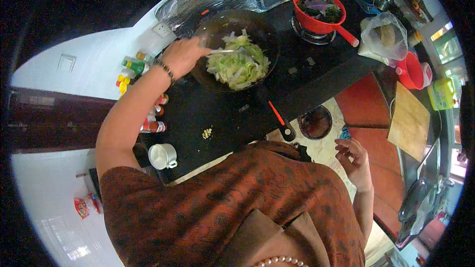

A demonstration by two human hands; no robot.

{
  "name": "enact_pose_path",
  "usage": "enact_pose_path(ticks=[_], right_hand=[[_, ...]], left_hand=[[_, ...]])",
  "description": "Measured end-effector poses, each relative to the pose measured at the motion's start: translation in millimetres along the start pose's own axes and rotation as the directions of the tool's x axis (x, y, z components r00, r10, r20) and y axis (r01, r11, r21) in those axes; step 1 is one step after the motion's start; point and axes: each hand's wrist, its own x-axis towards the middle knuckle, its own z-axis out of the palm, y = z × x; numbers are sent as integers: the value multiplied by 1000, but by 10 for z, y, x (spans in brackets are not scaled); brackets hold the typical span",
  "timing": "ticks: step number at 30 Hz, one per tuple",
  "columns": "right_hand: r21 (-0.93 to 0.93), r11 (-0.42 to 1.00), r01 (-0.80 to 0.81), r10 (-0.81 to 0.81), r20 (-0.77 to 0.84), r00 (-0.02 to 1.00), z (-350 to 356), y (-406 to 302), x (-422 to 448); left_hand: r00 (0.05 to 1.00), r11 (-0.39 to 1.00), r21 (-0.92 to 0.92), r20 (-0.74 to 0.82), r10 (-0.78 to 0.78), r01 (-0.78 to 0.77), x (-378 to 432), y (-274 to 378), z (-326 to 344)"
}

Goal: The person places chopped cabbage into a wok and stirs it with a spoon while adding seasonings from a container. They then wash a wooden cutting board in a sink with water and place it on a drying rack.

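My left hand point(183, 55) grips the handle of a metal cooking utensil point(224, 51), probably a spatula. Its far end lies among pale green shredded vegetables point(239, 68), perhaps cabbage, inside a dark wok point(265, 26). The wok's black handle point(287, 132), with a red strip, points back towards my body. Away from the counter, my right hand point(352, 159) hangs at my right side, its fingers loosely curled and apart with nothing seen in them. A small pile of chopped garlic point(207, 132) lies on the black counter point(222, 113), in front of the wok.
A red handled strainer point(315, 22) of dark leaves sits over the right burner point(315, 38). Several sauce bottles point(154, 126) and a white metal mug point(162, 156) stand at left. On the right are a plastic bag point(384, 37), a red container point(411, 70) and a wooden cutting board point(409, 120).
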Motion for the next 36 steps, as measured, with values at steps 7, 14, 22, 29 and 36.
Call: enact_pose_path(ticks=[7, 14, 22, 29, 36], right_hand=[[-19, 979, 202, -195, 177, 965, -54, -6, 388], [0, 958, 287, -276, 276, 921, -21, -36, 552], [-180, 955, 237, -128, 471, 873, -252, 78, 401], [-353, 876, 328, 113, 812, 572, -494, 368, -110], [-116, 959, -259, 240, 819, 521, -604, 1212, -1018]], left_hand=[[968, 949, -196, 6, -251, 247, -1033, -6, 574], [968, 931, -274, 10, -250, 243, -1467, -32, 276], [977, 979, -18, 53, -204, 205, -1075, 312, 138], [969, 969, 24, 12, -248, 247, -546, 292, 488], [963, 957, 188, 115, -246, 222, -505, 430, -358]])
